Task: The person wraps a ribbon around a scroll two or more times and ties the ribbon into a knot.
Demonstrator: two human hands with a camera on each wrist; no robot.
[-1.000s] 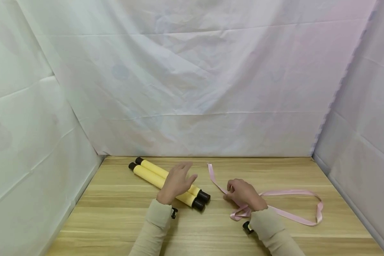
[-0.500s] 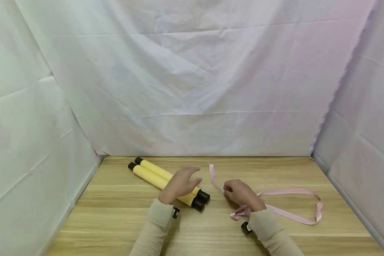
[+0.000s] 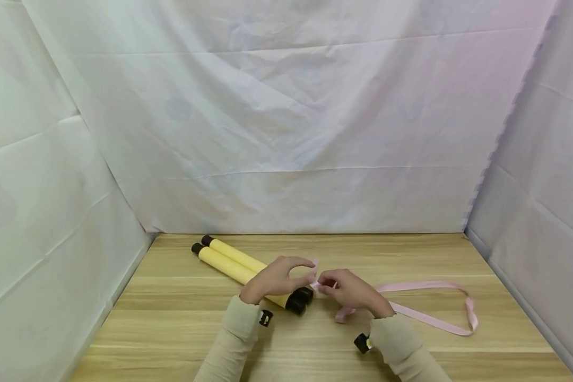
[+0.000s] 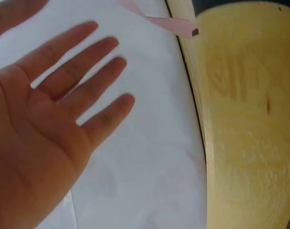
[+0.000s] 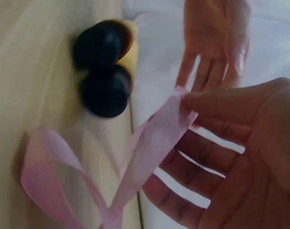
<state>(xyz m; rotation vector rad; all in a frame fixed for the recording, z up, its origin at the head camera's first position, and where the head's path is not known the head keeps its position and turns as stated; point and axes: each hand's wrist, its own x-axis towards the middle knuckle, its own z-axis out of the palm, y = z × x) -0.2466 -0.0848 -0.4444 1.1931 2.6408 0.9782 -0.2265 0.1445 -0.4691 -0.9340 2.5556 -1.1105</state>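
Observation:
Between the thumb and fingers of my right hand (image 3: pixel 350 291) is pinched a pink ribbon (image 3: pixel 430 319). The right wrist view shows the ribbon (image 5: pixel 152 143) slanting down from the thumb tip, with a loop below. My left hand (image 3: pixel 276 276) reaches over two yellow rods with black end caps, its fingertips close to the ribbon's raised end. Spread, nearly straight fingers appear on the left hand (image 4: pixel 45 124) in the left wrist view. The front yellow rod (image 3: pixel 226 267) and the back yellow rod (image 3: pixel 236 256) lie side by side, partly hidden by that hand.
A wooden table (image 3: pixel 172 339) carries everything. White cloth (image 3: pixel 286 132) hangs behind it and at both sides. The rest of the ribbon trails in a wide loop on the right of the table. Each wrist wears a small black device.
My right hand has moved left with the ribbon, drawing its free end along. My left hand has shifted right, closer to the ribbon. The rods have stayed put.

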